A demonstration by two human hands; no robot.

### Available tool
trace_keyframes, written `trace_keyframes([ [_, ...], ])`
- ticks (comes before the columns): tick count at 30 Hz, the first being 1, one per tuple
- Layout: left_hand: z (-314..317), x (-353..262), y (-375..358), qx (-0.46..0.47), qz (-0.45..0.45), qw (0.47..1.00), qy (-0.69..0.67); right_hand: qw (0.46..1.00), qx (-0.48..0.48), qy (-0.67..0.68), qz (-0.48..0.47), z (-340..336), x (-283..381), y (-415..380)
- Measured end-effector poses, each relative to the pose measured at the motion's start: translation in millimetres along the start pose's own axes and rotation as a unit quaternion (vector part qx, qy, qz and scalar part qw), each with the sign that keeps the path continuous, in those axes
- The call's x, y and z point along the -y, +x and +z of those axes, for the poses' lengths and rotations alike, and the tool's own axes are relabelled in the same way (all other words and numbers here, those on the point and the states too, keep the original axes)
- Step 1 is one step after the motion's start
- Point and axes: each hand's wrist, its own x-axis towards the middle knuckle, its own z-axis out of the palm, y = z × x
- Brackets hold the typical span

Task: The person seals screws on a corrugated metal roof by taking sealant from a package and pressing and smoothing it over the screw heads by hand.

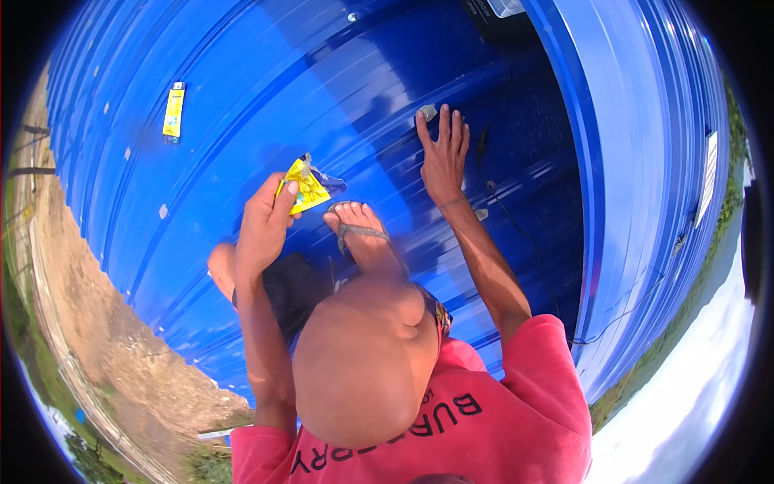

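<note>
My left hand [270, 211] pinches a crumpled yellow packet [305, 187] with a dark blue torn end, just above my sandalled foot [363, 234]. My right hand [446, 157] is spread with its fingers apart on the blue corrugated metal sheet [242, 105], in the shaded part. Its fingertips are beside a small greyish patch [427, 112], and nothing shows in its grip. A yellow and white tube-like item [173, 113] lies on the sheet at the upper left.
A dark object [504, 28] with a clear container on it is at the top. A raised blue metal panel [629, 161] rises on the right, with a thin wire along it. Small pale patches dot the sheet. Beyond its left edge lies bare ground [121, 323] far below.
</note>
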Motion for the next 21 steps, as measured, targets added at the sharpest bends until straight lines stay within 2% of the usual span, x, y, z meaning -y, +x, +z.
trace_keyframes([
  [9,-2,-11,-3,0.004,-0.018,1.0,0.011,0.998,0.011,-0.061,0.008,7,-18,-12],
  [15,1,-14,-2,0.013,-0.011,1.0,0.003,1.0,-0.014,0.024,0.012,0,-11,-5],
  [18,3,-14,-1,0.008,-0.008,1.0,-0.005,0.999,-0.024,-0.035,0.005,10,-18,0],
  [21,2,-12,-1,0.001,0.006,1.0,-0.002,0.999,-0.042,0.015,0.021,10,-20,-4],
])
